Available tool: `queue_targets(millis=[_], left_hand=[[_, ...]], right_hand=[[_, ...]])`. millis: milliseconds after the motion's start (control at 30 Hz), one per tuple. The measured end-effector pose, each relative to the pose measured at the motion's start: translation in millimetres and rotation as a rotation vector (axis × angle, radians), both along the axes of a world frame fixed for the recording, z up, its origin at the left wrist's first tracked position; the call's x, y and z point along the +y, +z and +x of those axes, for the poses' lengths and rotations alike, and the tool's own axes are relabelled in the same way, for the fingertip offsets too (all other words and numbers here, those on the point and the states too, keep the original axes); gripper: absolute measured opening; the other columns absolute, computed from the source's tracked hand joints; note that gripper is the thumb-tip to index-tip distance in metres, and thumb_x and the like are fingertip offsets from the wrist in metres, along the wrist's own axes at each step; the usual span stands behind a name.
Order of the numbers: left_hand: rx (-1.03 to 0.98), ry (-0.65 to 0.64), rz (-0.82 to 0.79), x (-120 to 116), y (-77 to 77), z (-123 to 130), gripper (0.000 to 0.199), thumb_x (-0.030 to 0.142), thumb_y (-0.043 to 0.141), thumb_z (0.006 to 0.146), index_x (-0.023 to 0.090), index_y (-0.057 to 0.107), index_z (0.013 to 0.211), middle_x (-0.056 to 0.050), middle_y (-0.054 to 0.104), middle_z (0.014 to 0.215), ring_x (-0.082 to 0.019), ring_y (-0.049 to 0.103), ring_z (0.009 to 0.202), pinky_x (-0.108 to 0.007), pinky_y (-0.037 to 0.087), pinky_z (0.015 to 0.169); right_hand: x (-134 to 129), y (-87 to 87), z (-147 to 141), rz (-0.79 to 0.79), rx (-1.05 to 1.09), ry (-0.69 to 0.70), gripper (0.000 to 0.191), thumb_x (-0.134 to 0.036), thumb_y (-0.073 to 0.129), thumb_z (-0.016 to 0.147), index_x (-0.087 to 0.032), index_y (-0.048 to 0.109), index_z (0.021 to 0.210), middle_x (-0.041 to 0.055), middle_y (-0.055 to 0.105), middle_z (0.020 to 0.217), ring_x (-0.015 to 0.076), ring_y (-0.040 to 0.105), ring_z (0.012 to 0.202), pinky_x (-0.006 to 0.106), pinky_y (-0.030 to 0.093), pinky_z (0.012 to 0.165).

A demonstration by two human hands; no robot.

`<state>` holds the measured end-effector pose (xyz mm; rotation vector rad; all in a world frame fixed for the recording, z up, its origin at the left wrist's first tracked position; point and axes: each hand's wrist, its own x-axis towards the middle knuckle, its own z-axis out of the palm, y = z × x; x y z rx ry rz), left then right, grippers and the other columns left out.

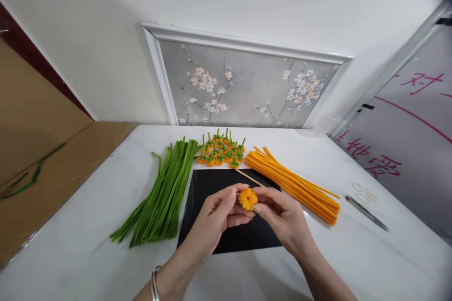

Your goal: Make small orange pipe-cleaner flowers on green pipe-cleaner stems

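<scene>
Between my two hands, above a black mat (229, 240), is a small orange pumpkin-shaped piece (247, 199) bent from fuzzy pipe cleaner. The fingers of my left hand (221, 209) are closed on its left side. My right hand (280, 211) pinches it from the right with thumb and forefinger. Its ribbed face with a small central dimple points toward me. Behind the hands, a thin wooden stick (250, 178) lies across the mat's far edge. Several finished orange pumpkins with green stems (221, 153) cluster at the back.
A bundle of green pipe cleaners (162, 197) lies to the left, a bundle of orange pipe cleaners (293, 183) to the right. Farther right are tweezers (367, 213) and several clear rings (363, 194). Cardboard (63, 169) borders the left; a whiteboard (409, 136) stands at right.
</scene>
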<state>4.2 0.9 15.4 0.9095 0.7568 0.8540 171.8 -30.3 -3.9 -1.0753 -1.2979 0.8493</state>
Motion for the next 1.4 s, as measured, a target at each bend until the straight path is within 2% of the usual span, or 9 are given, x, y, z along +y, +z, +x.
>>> queue_targets(millis=[167,300,467,600,767,867,1100,1267,1400], left_hand=[[0.037,-0.03,0.067,1,-1.6,-2,0.043,0.028,0.082,0.07,0.022,0.07,0.111,-0.003,0.072,0.092,-0.011,0.069,0.072,-0.021,0.058,0.069],[0.037,-0.023,0.063,1,-2.9,-2,0.038,0.023,0.079,0.073,0.02,0.071,0.111,-0.004,0.074,0.089,-0.011,0.069,0.072,-0.022,0.058,0.07],[-0.017,-0.003,0.013,1,-2.4,-2,0.037,0.019,0.082,0.067,0.021,0.075,0.103,-0.002,0.074,0.083,-0.011,0.069,0.069,-0.021,0.058,0.067],[-0.046,0.004,-0.038,1,-0.2,-1,0.038,0.019,0.085,0.064,0.022,0.075,0.101,-0.002,0.073,0.084,-0.011,0.07,0.069,-0.02,0.058,0.066],[-0.039,-0.063,-0.066,1,4.7,-4,0.043,0.022,0.083,0.068,0.024,0.071,0.11,-0.004,0.073,0.098,-0.013,0.071,0.079,-0.023,0.059,0.074],[-0.054,-0.08,-0.074,2,6.8,-6,0.043,0.03,0.081,0.072,0.021,0.07,0.113,-0.006,0.073,0.099,-0.014,0.072,0.08,-0.024,0.059,0.077],[-0.086,-0.045,-0.116,4,6.9,-4,0.043,0.045,0.07,0.08,0.015,0.069,0.11,-0.01,0.073,0.095,-0.017,0.072,0.077,-0.024,0.06,0.07],[-0.053,0.013,-0.145,3,2.5,-2,0.028,0.024,0.078,0.075,0.016,0.069,0.1,-0.003,0.071,0.088,-0.01,0.069,0.068,-0.017,0.059,0.064],[-0.151,0.062,-0.281,7,0.8,-6,0.027,0.013,0.077,0.075,0.016,0.067,0.1,-0.002,0.069,0.079,-0.011,0.069,0.064,-0.017,0.059,0.06]], right_hand=[[0,-0.9,1,-0.018,0.034,0.01,0.019,-0.021,0.072,0.076,-0.022,0.073,0.096,0.0032,0.075,0.088,0.0157,0.071,0.079,0.022,0.059,0.07],[-1,-0.7,-1,-0.05,0.085,0.031,0.019,-0.024,0.073,0.076,-0.021,0.073,0.095,0.0047,0.075,0.089,0.0178,0.072,0.08,0.025,0.06,0.072],[-2,1.1,-3,-0.082,0.111,0.044,0.021,-0.029,0.074,0.076,-0.02,0.073,0.095,0.006,0.076,0.087,0.02,0.072,0.078,0.03,0.061,0.072],[-2,1.8,-3,-0.07,0.122,0.04,0.022,-0.03,0.075,0.076,-0.02,0.073,0.095,0.0061,0.076,0.086,0.0205,0.072,0.078,0.03,0.061,0.07],[0,1.0,-2,-0.076,0.115,0.031,0.024,-0.034,0.075,0.076,-0.02,0.073,0.095,0.0058,0.076,0.086,0.0202,0.072,0.076,0.029,0.061,0.068],[1,1.5,-1,-0.087,0.09,0.01,0.025,-0.037,0.073,0.077,-0.019,0.073,0.094,0.0056,0.075,0.084,0.0189,0.07,0.071,0.029,0.06,0.066],[3,2.6,-1,-0.131,0.101,0.017,0.028,-0.04,0.071,0.078,-0.017,0.073,0.094,0.0079,0.075,0.087,0.0184,0.07,0.067,0.03,0.061,0.064],[4,2.1,-2,-0.101,0.091,-0.009,0.029,-0.04,0.071,0.077,-0.018,0.073,0.096,0.006,0.075,0.084,0.0162,0.068,0.065,0.027,0.059,0.058],[5,3.4,1,-0.104,0.091,-0.055,0.034,-0.046,0.07,0.078,-0.018,0.072,0.097,0.0094,0.075,0.094,0.0214,0.07,0.084,0.031,0.06,0.07]])
